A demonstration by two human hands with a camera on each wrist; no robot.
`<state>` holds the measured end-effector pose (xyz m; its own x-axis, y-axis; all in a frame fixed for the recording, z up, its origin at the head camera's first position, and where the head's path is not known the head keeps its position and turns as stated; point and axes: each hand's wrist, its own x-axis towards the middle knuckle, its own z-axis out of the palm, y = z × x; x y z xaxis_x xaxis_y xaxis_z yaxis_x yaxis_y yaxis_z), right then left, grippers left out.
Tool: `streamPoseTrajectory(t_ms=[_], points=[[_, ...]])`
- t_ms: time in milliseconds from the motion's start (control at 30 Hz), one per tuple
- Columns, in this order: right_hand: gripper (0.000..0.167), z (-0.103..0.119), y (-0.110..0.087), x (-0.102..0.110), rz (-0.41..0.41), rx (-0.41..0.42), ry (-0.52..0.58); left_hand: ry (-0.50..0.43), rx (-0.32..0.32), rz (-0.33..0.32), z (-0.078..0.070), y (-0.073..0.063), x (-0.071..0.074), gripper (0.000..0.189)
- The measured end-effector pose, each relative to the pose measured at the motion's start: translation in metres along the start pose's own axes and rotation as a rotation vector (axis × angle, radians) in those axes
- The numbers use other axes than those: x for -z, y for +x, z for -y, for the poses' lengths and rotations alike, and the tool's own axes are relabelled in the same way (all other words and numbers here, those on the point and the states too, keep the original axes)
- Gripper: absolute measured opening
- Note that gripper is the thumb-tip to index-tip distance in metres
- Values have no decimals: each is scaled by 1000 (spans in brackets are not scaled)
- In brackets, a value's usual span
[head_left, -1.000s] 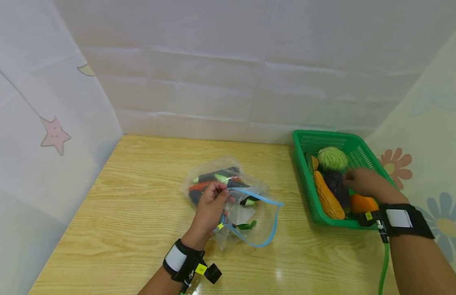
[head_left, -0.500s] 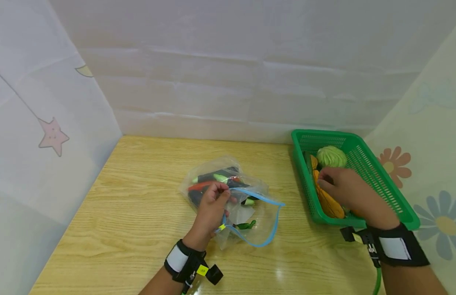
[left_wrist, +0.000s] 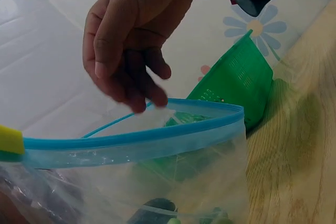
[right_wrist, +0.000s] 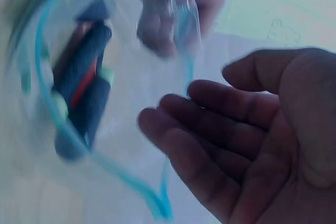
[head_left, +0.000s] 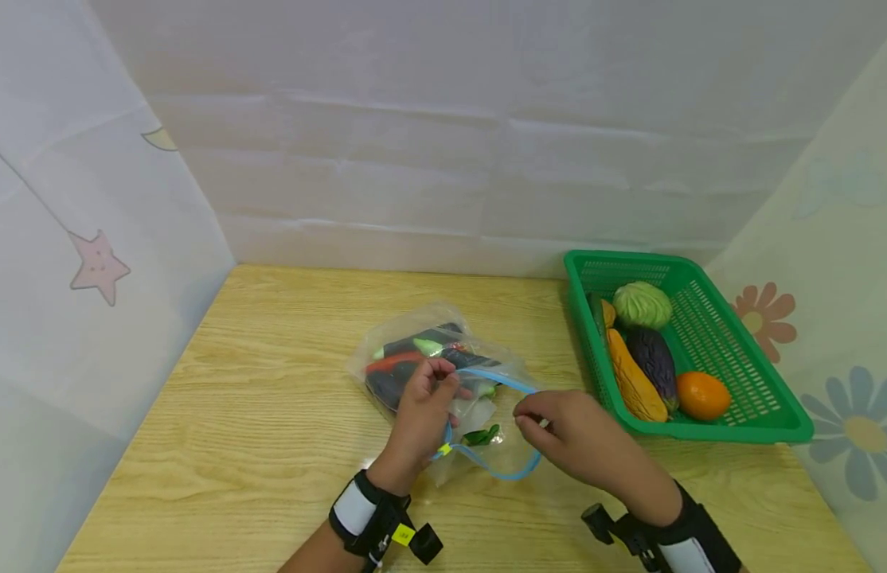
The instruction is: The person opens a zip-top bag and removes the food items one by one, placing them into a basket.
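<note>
A clear zip bag point(head_left: 372, 342) with a blue-edged mouth lies on the table. Inside it are dark eggplants point(right_wrist: 84, 87), something long and red point(head_left: 393, 362) and a small green vegetable point(head_left: 481, 436). My left hand point(head_left: 422, 414) pinches the bag's rim near the yellow slider point(head_left: 445, 449). At the right side of the bag's mouth hovers my right hand point(head_left: 572, 434). Its fingers are loosely bent with nothing between them in the right wrist view. The left wrist view shows those fingertips point(left_wrist: 157, 95) just over the blue zip edge point(left_wrist: 131, 139).
On the right stands a green basket point(head_left: 766, 434). It holds a cabbage point(head_left: 642, 305), a purple eggplant point(head_left: 653, 362), an orange point(head_left: 703, 395), a yellow-orange long vegetable point(head_left: 635, 378) and a dark green one at its left side. White patterned sheets enclose the wooden table point(head_left: 221, 414).
My right hand has come out of the basket and moved left to the bag's mouth. The left hand keeps its pinch, shifting slightly right. The basket's contents look the same.
</note>
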<state>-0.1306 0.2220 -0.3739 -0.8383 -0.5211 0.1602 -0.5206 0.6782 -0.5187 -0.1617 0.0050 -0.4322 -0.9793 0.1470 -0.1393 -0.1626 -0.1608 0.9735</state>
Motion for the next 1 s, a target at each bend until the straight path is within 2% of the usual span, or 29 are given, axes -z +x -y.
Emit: streamPoseTrajectory(t_ms=[67,167,267,367,500,633,700,867,1000], points=[[14,2,3,-11,58,30,-3,0,-1,9,0,-1,-1,20],[27,0,7,-27,101,51,-30,1,2,23,0,-2,-1,27],[35,-6,14,-40,78,48,-60,0,9,34,0,-2,-1,31],[37,-12,22,-52,18,39,-79,-14,19,36,0,-3,0,31],[27,-20,35,-65,-29,1,-112,-36,25,42,1,-3,0,30],[31,-27,44,-73,-22,-43,-143,-52,27,51,1,-3,0,31],[39,-29,48,-76,-19,-57,-167,-55,26,52,1,-3,0,30],[32,-33,50,-81,-11,-113,-212,-62,30,48,2,-3,0,27],[29,-36,51,-85,-4,-145,-172,-74,27,47,2,-3,0,27]])
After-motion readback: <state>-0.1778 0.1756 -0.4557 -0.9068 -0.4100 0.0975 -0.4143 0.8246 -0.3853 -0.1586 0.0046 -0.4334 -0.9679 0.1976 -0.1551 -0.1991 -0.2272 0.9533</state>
